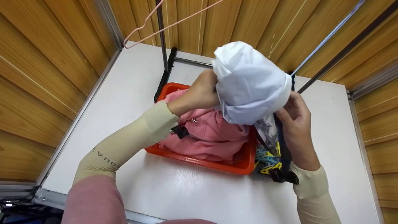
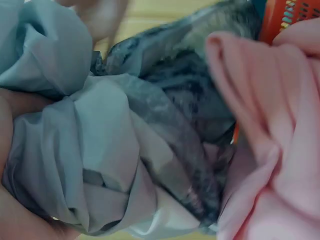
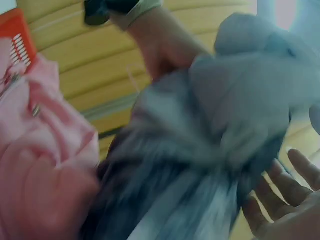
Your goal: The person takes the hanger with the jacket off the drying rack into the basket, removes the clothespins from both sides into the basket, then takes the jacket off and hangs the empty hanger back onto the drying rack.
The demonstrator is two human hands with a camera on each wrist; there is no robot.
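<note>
A bunched white cloth (image 1: 252, 84) is held up above the basket in the head view. My left hand (image 1: 205, 88) grips its left side, with fingers and thumb around the gathered folds (image 2: 100, 135) in the left wrist view. At the cloth's right edge is my right hand (image 1: 297, 115), fingers partly hidden behind it; the right wrist view shows these fingers (image 3: 285, 187) spread and loosely bent beside the fabric. Dark patterned fabric (image 1: 269, 132) hangs below the white part and looks joined to it. A pink garment (image 1: 205, 137) with a zip lies in the red basket (image 1: 199, 160).
Yellow and blue clothes pegs (image 1: 264, 158) lie right of the basket. A pink hanger (image 1: 174, 26) hangs at the upper left, near a dark rack pole (image 1: 163, 40). Another dark pole (image 1: 335, 45) rises at the right. Wood-look panels (image 1: 40, 46) enclose the white table (image 1: 174, 193).
</note>
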